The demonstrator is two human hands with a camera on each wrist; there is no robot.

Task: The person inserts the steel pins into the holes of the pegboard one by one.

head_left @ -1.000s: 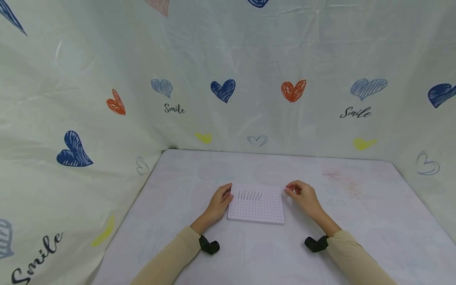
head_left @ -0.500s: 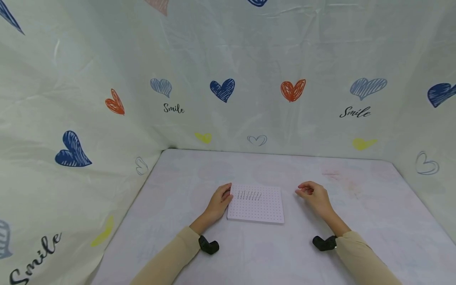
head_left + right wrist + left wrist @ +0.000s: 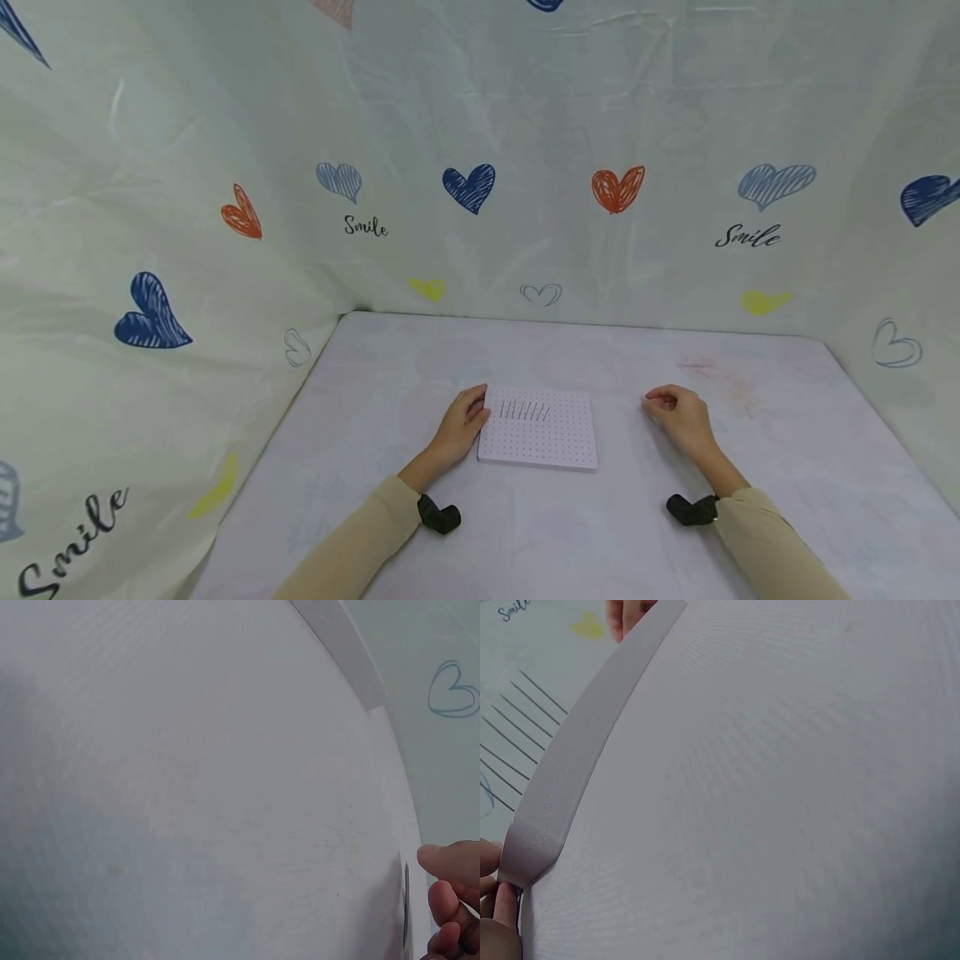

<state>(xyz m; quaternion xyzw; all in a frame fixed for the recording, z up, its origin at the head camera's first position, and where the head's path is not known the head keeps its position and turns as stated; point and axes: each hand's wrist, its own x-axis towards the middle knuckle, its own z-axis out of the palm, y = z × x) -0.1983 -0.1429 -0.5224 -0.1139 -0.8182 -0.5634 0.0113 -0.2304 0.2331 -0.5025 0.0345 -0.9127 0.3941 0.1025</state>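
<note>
Pegboard [image 3: 538,432] with pins [image 3: 525,410], hands [image 3: 459,429] flanking

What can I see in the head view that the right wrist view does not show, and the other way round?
Only the head view shows the left hand touching the white board, the row of thin pins standing in it, and the heart-printed sheet. Only the right wrist view shows a thin dark pin close by the fingertips. Both show the right hand and the pale table.
</note>
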